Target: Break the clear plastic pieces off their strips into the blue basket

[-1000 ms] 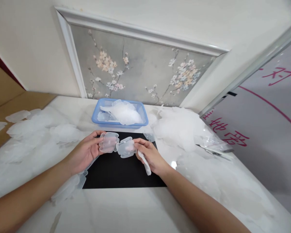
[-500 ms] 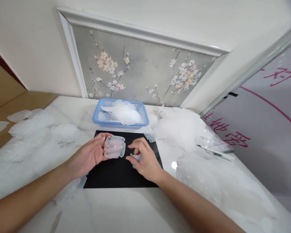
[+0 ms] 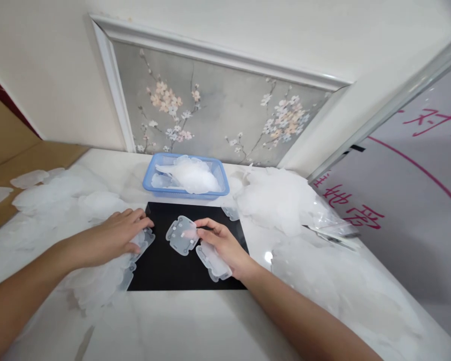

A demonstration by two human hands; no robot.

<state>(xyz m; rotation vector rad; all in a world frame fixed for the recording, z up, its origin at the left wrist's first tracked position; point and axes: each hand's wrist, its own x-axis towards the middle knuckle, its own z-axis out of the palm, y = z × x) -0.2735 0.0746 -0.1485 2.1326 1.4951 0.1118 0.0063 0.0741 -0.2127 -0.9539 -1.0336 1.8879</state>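
My right hand [image 3: 221, 243] pinches a translucent, squarish plastic piece [image 3: 181, 236] with notched edges and small round dots, held over a black mat [image 3: 161, 271]. Beneath that hand is another such piece [image 3: 213, 261], at least one more partly showing under it; whether the hand grips these or they rest on the mat I cannot tell. At the mat's left edge, my left hand [image 3: 126, 231] reaches over similar translucent pieces [image 3: 145, 244], thumb and fingers apart, fingertips at the nearest one.
Behind the mat stands a blue basket [image 3: 148, 186] with whitish plastic pieces in it. A large heap of pieces [image 3: 270, 198] lies to its right, near a clear bag [image 3: 328, 220]. More pieces [image 3: 60, 220] spread over the left side. A wall and a whiteboard [image 3: 409, 210] border the table.
The squarish piece has passed from my left hand to my right, which now holds it tilted. My left hand has moved left and down onto the loose pieces.
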